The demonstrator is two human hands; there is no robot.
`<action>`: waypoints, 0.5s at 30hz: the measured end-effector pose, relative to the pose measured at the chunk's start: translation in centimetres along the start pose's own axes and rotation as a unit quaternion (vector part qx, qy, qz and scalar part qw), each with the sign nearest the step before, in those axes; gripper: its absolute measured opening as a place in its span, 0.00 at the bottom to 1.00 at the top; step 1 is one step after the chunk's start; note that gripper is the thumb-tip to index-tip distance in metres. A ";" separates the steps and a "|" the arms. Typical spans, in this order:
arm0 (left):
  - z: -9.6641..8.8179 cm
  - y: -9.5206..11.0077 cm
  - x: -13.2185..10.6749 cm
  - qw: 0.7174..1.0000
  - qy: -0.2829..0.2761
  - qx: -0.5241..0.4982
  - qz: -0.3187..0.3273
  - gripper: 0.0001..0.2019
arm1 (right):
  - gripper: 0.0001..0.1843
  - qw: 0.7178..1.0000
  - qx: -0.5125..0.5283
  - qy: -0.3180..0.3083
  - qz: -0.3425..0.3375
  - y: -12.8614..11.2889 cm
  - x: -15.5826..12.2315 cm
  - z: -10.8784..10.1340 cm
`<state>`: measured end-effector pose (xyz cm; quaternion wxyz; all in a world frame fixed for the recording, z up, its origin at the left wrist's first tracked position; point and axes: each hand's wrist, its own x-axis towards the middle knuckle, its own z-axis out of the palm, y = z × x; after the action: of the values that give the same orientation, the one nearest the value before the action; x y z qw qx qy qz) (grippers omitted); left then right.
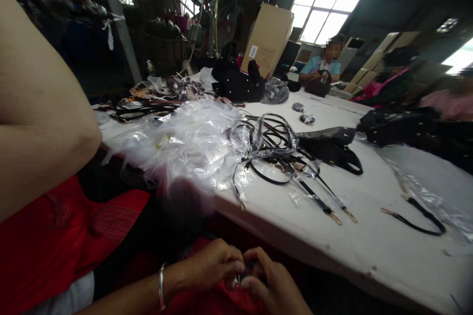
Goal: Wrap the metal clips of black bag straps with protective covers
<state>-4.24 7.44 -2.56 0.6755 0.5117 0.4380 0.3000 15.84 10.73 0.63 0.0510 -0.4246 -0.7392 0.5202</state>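
Observation:
Low in the head view, above a red-clad lap, my left hand (pixel 209 264) has a silver bangle at its wrist and its fingers curled in a pinch. Facing it, my right hand (pixel 273 280) is closed too, thumb and fingers bent. Between the fingertips of both sits a small dark thing with a shiny, clear-looking part (pixel 236 280); most of it is hidden, so its kind is unclear. Past the hands, on the white table (pixel 281 226), lies a tangle of black straps (pixel 284 167) with gold clasps, some in clear plastic.
A heap of clear plastic bags (pixel 185 142) hangs over the table's near edge. Black bags (pixel 240 83) stand farther back, by a cardboard box (pixel 268 39). One short black strap (pixel 424 226) lies at right. A person's bare arm (pixel 40 103) is close on the left; several people sit across the table.

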 end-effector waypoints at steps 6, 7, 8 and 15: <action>0.1 -2.7 -0.1 0.996 0.071 0.052 0.015 0.11 | 0.13 1.000 0.000 -0.026 -0.013 2.5 -0.3 0.5; 0.2 -2.8 -0.1 0.995 0.073 0.060 0.020 0.11 | 0.14 1.000 0.002 -0.023 -0.014 2.7 -0.3 0.7; 0.3 -2.7 -0.1 0.995 0.072 0.066 0.023 0.12 | 0.16 1.000 0.004 -0.021 -0.018 2.6 -0.3 0.8; 0.2 -1.4 -0.3 0.993 0.035 0.101 0.044 0.15 | 0.22 0.996 0.051 -0.067 -0.021 0.9 -0.4 0.6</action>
<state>-4.29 6.70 -3.75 0.5907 0.5850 0.4669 0.3012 16.33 10.07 -0.26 0.0340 -0.3703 -0.7223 0.5831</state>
